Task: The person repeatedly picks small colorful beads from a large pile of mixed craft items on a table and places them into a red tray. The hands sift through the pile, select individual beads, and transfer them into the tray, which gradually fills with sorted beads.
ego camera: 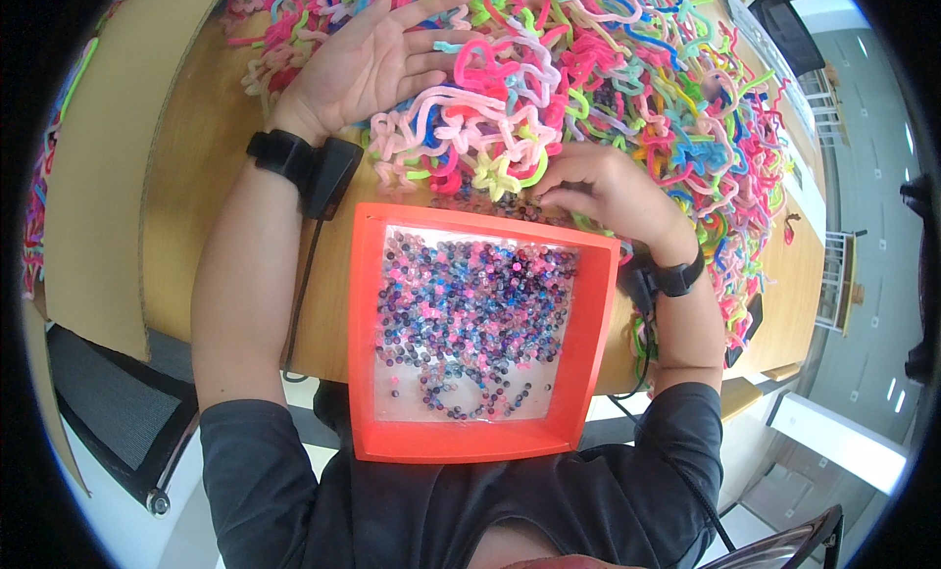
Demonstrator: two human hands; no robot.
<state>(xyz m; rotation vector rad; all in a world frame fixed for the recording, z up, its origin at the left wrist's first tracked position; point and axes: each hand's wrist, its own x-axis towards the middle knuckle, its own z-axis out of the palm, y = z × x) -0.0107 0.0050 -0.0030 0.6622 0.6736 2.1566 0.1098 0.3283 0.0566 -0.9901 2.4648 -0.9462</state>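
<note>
My left hand (375, 65) lies palm up with its fingers spread, at the edge of a large pile of colorful fuzzy pipe cleaners (588, 62); nothing rests on the palm. Curled fingers of my right hand (606, 190) reach down beside a pale yellow pipe-cleaner flower (496, 176), near loose beads (529, 207) on the table. Whether they pinch anything is hidden. Pale pink bent pipe cleaners (470, 128) sit between my hands. Close to my body is a red-orange square tray (470, 442), which holds many small round beads (470, 297) in pink, blue, purple and dark tones.
The wooden table (323, 304) runs under the pile. A cardboard panel (95, 165) stands along the left, with a mesh-backed chair (121, 400) below it. Black wrist straps with cabled boxes (331, 178) sit on both my wrists. A dark flat object (744, 330) lies at right.
</note>
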